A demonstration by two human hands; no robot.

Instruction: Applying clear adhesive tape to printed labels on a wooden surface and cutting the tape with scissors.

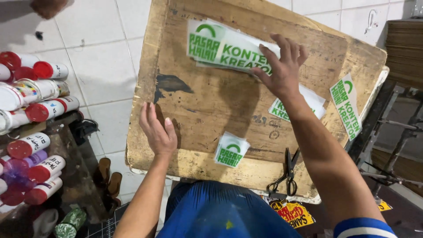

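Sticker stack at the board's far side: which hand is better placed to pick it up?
Right. The right hand already rests on the sticker stack; the left hand lies flat on the wooden board, apart from it.

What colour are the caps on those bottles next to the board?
Red caps on white bottles, seen in the head view, left of the wooden board.

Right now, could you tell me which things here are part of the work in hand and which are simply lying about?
In hand:
- right hand pressing on the stack of green-and-white stickers
- left hand flat on the wooden board

Lying about:
- small sticker near the front edge
- scissors
- red-capped cans on the left
- sandals on the floor
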